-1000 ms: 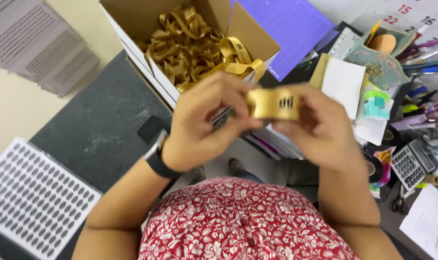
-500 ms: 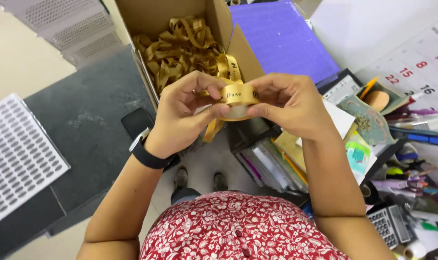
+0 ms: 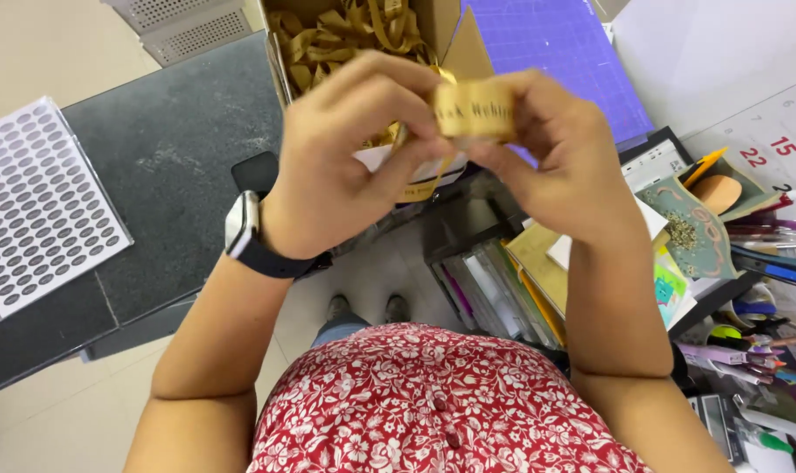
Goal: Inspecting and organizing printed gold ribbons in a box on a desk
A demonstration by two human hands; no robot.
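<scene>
Both my hands are raised in front of my chest and pinch one strip of gold ribbon (image 3: 475,109) with dark print on it. My left hand (image 3: 345,158), with a dark watch on its wrist, grips the ribbon's left end. My right hand (image 3: 551,153) holds the right end between thumb and fingers. A loose tail of the ribbon hangs down behind my left fingers. Just beyond my hands stands an open cardboard box (image 3: 464,44) filled with a tangle of more gold ribbon (image 3: 337,35).
A dark mat (image 3: 166,166) lies at the left with a sheet of oval stickers (image 3: 39,201) on it. A purple cutting mat (image 3: 560,48) lies past the box. Pens, a calendar (image 3: 766,149) and desk clutter crowd the right; file holders (image 3: 494,280) stand below.
My hands have come up closer to the camera with the ribbon, which now shows its printed side flat. The view has tilted, so the box sits higher in the frame.
</scene>
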